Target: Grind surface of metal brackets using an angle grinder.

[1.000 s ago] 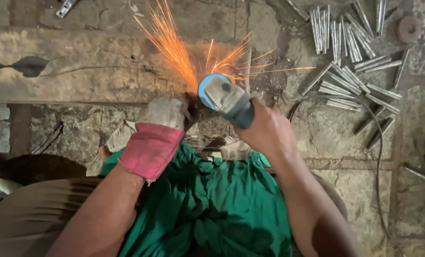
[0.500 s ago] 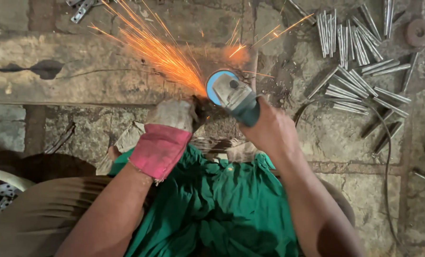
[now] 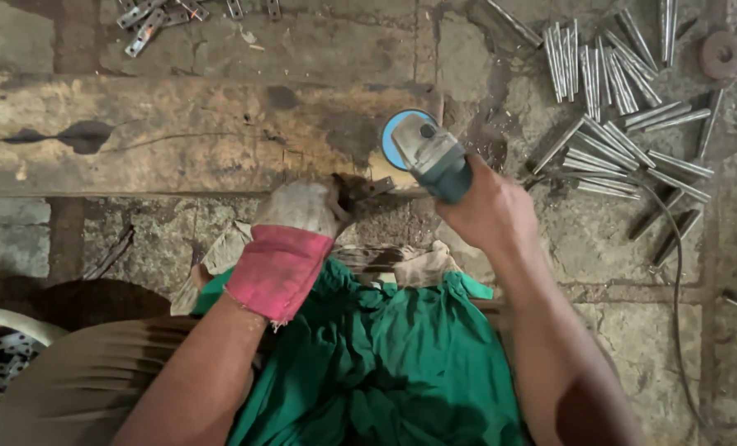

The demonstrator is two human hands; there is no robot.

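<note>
My right hand [image 3: 488, 211] grips an angle grinder [image 3: 426, 153] with a blue guard and grey-green body, lifted just above the stone floor. My left hand [image 3: 298, 216] wears a dirty work glove with a pink cuff and pinches a small flat metal piece [image 3: 374, 187] that lies under the grinder's disc. No sparks show. A green cloth [image 3: 385, 355] covers my lap below both arms.
A pile of short metal rods [image 3: 612, 107] lies on the floor at the upper right, with a worn grinding disc [image 3: 722, 54] beyond it. Small metal brackets [image 3: 149, 18] lie at the top left. The grinder's cable [image 3: 675, 272] runs down the right side. A white bowl rim [image 3: 9, 322] shows at left.
The stream of sparks has stopped. The grinder has lifted slightly off the metal piece, and the view has shifted so hands sit lower and further right.
</note>
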